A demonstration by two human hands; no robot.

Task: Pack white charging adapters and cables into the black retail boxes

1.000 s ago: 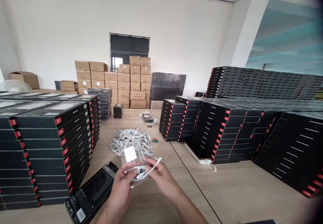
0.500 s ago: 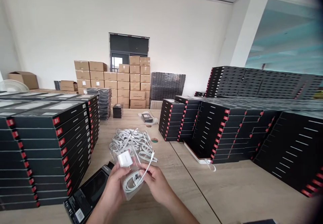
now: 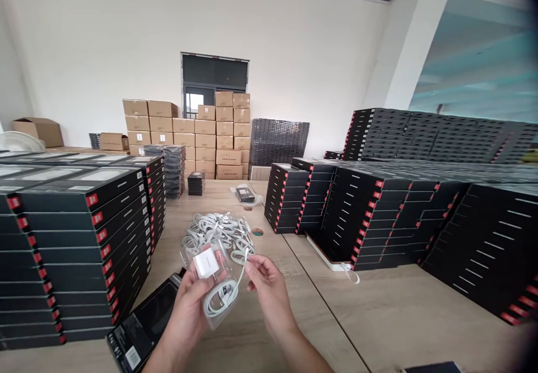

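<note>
My left hand (image 3: 188, 304) grips a clear plastic tray (image 3: 216, 318) by its left side. In its upper part sits a white charger plug (image 3: 205, 263). A coiled white charging cable (image 3: 221, 299) lies in the lower part. With thumb and fingertips my right hand (image 3: 269, 286) pinches the free end of that cable, which rises out of the tray on the right. Just beyond the hands is a tangled pile of white cables (image 3: 221, 226) on the table. An unstacked black box (image 3: 145, 322) lies beside my left forearm, partly hidden by it.
Tall stacks of black boxes (image 3: 79, 250) stand on the left of the wooden table (image 3: 311, 311). More black box stacks (image 3: 348, 216) line the right side. A small bagged item (image 3: 245, 195) lies farther back. Brown cartons (image 3: 205, 140) are piled by the wall.
My right hand has moved a little right, off the tray's edge, and now pinches the cable's end. The tray has shifted slightly in my left hand.
</note>
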